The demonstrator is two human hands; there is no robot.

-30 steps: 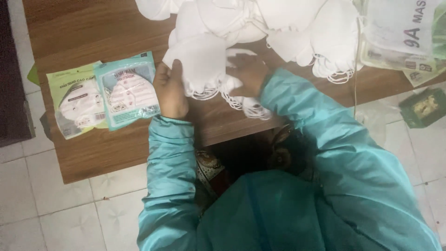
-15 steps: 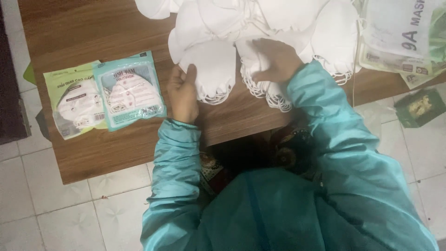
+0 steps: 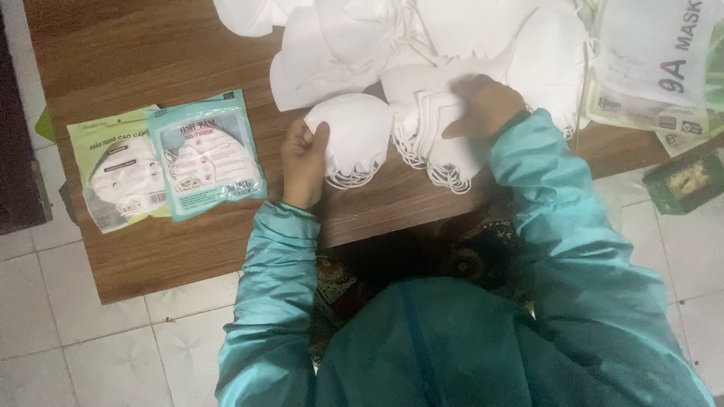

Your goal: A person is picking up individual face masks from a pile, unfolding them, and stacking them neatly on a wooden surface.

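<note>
Sorting white face masks at a wooden table (image 3: 151, 60)

The left hand (image 3: 304, 162) grips one folded white mask (image 3: 354, 136); right of it, the right hand (image 3: 483, 105) presses loosely, unclenched, on a mask stack (image 3: 434, 139).

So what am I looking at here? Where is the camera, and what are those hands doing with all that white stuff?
There is no machine here: a person in a teal jacket works with bare hands, and the camera sits on their head, looking down. The left hand holds one white mask at its edge. The right hand rests on a stack of masks beside it. Behind them lies a loose pile of masks on a wooden table. To the left lie two packaged masks, a teal packet partly over a green packet. More bags sit at the far right.
</note>
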